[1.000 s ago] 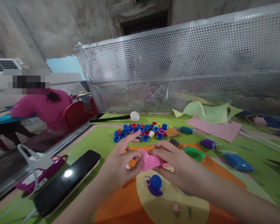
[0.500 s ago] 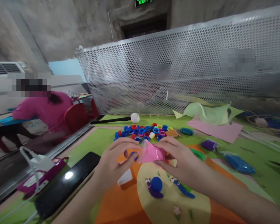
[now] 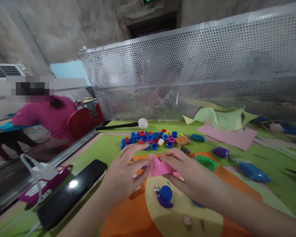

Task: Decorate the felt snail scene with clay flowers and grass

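A pink packet (image 3: 160, 167) in clear wrap is held between both hands, above an orange sheet (image 3: 128, 215). My left hand (image 3: 128, 168) pinches its left edge with thumb and fingertips. On the packet's right side, my right hand (image 3: 185, 171) is closed with thumb below and fingers above. Under the hands lies a cream paper shape (image 3: 162, 220) bearing a purple snail (image 3: 164, 200) with a blue shell and a small pink flower (image 3: 187, 220). A second blue figure is mostly covered by my right hand.
Several coloured bottle caps (image 3: 150, 137) lie beyond the hands. Green (image 3: 207, 163), purple (image 3: 221, 151) and blue (image 3: 254, 171) packets are at right. A black phone (image 3: 72, 194) lies left. A metal mesh panel (image 3: 153, 75) stands behind; a person in pink (image 3: 49, 115) sits far left.
The packet has come slightly lower, and my left thumb and fingers have closed on its left edge. My right hand has shifted a little left and down, covering more of the second blue figure.
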### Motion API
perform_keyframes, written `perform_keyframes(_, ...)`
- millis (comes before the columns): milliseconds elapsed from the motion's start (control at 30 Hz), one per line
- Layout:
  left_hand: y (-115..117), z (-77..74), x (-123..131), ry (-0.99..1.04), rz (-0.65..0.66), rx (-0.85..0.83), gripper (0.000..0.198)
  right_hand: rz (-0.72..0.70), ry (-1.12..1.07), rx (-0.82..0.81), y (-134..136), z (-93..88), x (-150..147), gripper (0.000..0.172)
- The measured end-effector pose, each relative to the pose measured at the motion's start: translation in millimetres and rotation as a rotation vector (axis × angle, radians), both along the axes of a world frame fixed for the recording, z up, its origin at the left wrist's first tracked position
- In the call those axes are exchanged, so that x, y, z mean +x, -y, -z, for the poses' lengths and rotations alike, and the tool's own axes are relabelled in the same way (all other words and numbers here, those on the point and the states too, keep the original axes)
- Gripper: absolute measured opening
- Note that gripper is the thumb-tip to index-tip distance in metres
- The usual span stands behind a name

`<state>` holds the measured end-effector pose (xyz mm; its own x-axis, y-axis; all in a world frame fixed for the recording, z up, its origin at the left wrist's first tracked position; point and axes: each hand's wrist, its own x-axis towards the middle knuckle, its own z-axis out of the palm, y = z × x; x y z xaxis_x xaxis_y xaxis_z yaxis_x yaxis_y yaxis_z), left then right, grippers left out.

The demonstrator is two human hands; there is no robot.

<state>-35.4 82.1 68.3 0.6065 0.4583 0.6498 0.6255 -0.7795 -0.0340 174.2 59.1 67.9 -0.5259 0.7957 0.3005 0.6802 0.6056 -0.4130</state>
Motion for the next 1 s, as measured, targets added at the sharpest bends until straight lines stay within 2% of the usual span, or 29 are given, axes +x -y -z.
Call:
perform_keyframes(233,4.2,-3.5,2.4,-0.13,-0.028,0.141,0.012,0.002,0.115,0.085,2.8,1.3,-0.8,0.028)
perform_keyframes(433,3.5,-3.6,2.0,-0.106,-0.026,0.16,0.01,0.005,0.104,0.094,1.9,0.7,1.0,0.027)
perform_keyframes(667,2.1,-0.9,2.0,-0.074,-0.008,0.108,0.012,-0.021,0.085,0.093,2.2,-4.0,-0.6,0.028)
perform_keyframes(900,1.9,-0.5,2.4,-0.067,0.027,0.159,0.008,0.01,0.061,0.07,3.8,-3.7,-0.4,0.028)
perform_keyframes(1000,2.3,-2.4,2.7,-0.069,0.041,0.118,0.011,-0.003,0.065,0.052,4.9,-3.1,-1.8,0.028)
